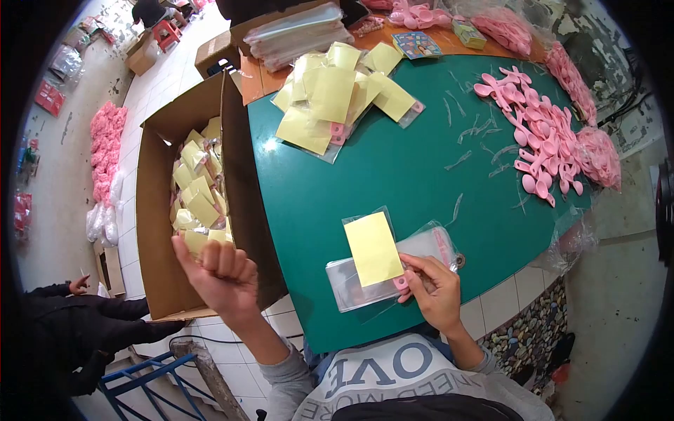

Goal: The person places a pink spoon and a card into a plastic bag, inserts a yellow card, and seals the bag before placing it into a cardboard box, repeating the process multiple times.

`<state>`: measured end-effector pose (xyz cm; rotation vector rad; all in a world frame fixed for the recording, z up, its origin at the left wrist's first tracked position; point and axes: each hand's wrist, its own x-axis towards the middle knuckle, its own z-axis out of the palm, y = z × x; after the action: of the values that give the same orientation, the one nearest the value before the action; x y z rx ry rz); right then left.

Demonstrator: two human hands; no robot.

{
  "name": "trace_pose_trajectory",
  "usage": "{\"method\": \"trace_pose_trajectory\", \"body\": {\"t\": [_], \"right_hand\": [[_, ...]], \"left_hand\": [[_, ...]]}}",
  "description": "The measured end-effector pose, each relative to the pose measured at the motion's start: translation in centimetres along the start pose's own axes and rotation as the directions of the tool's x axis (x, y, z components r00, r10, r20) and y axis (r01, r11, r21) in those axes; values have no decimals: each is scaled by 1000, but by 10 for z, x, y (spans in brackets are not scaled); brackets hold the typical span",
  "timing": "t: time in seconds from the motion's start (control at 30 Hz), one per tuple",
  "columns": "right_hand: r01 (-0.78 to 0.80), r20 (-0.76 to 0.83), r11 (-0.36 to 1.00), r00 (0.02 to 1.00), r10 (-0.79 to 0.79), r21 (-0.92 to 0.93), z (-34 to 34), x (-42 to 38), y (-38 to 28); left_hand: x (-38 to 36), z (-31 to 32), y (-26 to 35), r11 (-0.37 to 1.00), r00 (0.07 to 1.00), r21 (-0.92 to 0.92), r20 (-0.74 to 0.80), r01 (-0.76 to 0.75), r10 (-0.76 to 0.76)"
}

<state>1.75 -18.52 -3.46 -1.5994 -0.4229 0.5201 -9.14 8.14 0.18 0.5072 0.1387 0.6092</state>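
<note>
My left hand (221, 277) is raised with curled fingers beside the near end of the cardboard box (249, 189); whether anything is in it does not show. Between the fingers of my right hand (434, 289) is the lower corner of a clear packet with a yellow card (373, 249) and a pink piece at its end. Under that packet lies a stack of clear plastic sleeves (344, 284) on the green table (337, 193). Many yellow-card packets (200, 193) fill the box.
A pile of yellow-card packets (330, 91) lies at the table's far left. Pink spoons (544, 137) are heaped at the right, near scattered plastic strips (477, 130). Clear bags (298, 31) stand at the back. Another person in dark clothes (70, 316) is at the lower left.
</note>
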Motion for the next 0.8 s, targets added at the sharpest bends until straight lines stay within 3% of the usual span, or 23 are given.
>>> {"method": "trace_pose_trajectory", "body": {"t": [0.07,0.17,0.37,0.47,0.5,0.57,0.6,0.67,0.7,0.73,0.8], "right_hand": [[8,-2,1000,1000,-8,-9,0,-1,0],[11,-2,1000,1000,-11,-14,-1,0,-2],[-59,38,995,998,56,80,-4,0,-1],[-147,103,973,986,130,181,-18,7,-11],[-149,124,969,984,127,196,-26,14,-17],[-116,139,986,985,100,118,-41,35,-40],[-79,137,997,988,75,23,-46,51,-52],[83,115,995,989,-89,53,-51,89,-63],[171,122,985,977,-174,36,-51,109,-71],[223,147,965,959,-242,137,-47,126,-77],[262,233,964,941,-247,-37,-58,163,-78]], "left_hand": [[7,1,8,1000,996,-13,88,-15,16],[12,2,9,997,994,-39,85,-62,65],[6,-3,0,998,998,-41,-37,-42,41],[2,-1,-14,990,998,128,-33,50,-46],[0,-2,-20,954,996,284,-34,91,-84],[-4,-2,-36,805,986,570,-55,161,-159],[-7,-4,-46,653,990,749,-32,114,-136],[-13,7,-64,275,986,959,-20,65,-164],[-15,18,-70,74,978,995,-44,60,-203],[-15,27,-76,11,979,998,55,-54,-194],[-13,39,-85,-118,949,954,249,-275,-195]]}}
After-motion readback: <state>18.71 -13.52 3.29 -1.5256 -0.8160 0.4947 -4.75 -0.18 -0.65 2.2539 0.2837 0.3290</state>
